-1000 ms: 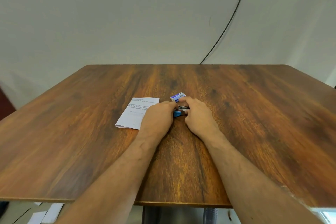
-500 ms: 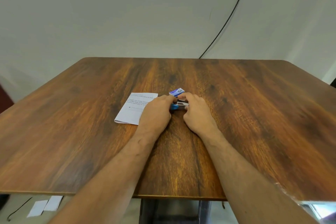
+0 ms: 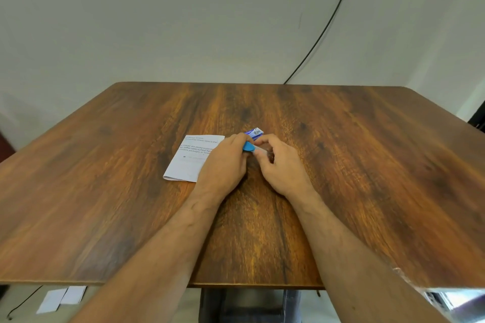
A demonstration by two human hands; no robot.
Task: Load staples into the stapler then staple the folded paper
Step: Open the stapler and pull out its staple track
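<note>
Blue stapler (image 3: 249, 146) pinched between left hand (image 3: 223, 162) and right hand (image 3: 282, 165) grips.

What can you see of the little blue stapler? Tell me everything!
The stapler is small, with a bright blue, plastic-looking end and a pale silvery part running right from it. It sits between both hands near the table's middle. The left hand grips the blue end; the right hand curls around the silvery part. Most of it is hidden and blurred.
</note>
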